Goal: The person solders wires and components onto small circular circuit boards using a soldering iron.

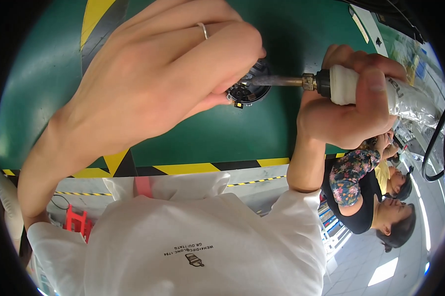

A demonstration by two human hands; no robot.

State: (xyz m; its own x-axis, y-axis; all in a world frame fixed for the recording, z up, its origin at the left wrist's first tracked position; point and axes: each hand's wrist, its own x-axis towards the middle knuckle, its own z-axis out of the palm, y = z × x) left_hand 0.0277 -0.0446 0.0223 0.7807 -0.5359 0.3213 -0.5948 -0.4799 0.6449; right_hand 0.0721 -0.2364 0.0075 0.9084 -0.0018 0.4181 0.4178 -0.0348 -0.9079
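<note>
Left hand (158,74): fingers (222,54) curled closed around a small round black part (247,89), pinching it against the thumb; plain ring (203,30) on one finger. Part mostly hidden by the fingers; visible portion dark, circular, with small metal pieces and a pale tab at its lower edge.

Right hand (350,103): closed tight around the white handle of a soldering iron (340,84), thumb laid along the top. Iron held level, brass collar and dark metal shaft pointing left, tip meeting the black part at the left fingertips; whether touching or just beside, cannot tell.

Both held up over a green floor (222,133) with yellow-and-black striped edging (193,168), near its lower edge.

Below: white shirt (207,241) of the wearer. Lower right: two other people (375,197), one in a flowered top, hands at separate work.
</note>
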